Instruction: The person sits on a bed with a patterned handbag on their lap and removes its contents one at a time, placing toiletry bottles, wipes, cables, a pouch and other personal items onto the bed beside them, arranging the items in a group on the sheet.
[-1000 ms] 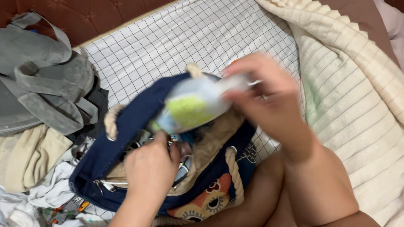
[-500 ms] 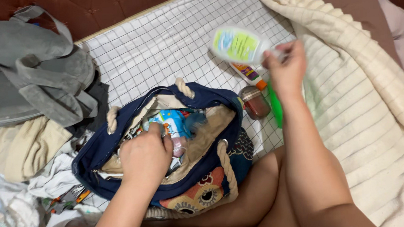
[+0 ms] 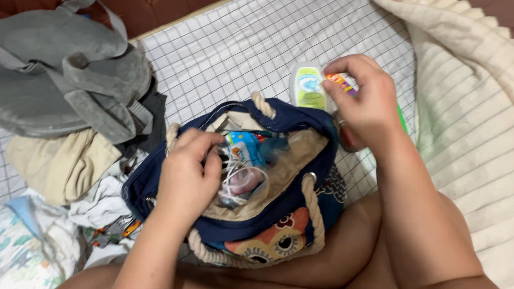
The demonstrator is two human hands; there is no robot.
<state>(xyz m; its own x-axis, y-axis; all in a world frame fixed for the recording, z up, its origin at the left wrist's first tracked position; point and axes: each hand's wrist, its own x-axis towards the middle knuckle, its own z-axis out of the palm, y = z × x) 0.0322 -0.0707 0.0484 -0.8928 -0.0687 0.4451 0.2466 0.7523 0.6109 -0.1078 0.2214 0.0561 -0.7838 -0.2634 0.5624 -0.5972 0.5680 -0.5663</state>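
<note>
Bag (image 3: 258,236), navy w/ rope handles and an owl print on its front, sits open on the bed near the person's legs, at the near edge of the checked sheet (image 3: 249,47). Left hand (image 3: 189,174) is in the bag's mouth, fingers (image 3: 208,151) curled over the contents; can't tell exactly what they pinch. Inside: a blue-and-white packet (image 3: 245,148), white cord (image 3: 238,179), other small bits too jumbled to tell.

Right hand (image 3: 367,102) is just past the bag's far right rim, fingers closed on a small tube w/ orange print (image 3: 341,83). White bottle w/ green label (image 3: 309,88) lies on the sheet touching that hand, just beside the bag. A green item (image 3: 402,121) peeks out behind the wrist.

Left side of bed: grey backpack (image 3: 50,81) on top of a beige cloth (image 3: 57,163), w/ a heap of white clothes (image 3: 100,206) beside the bag. Diaper (image 3: 10,268) at near left corner. Cream ribbed blanket (image 3: 495,144) along the right edge.
</note>
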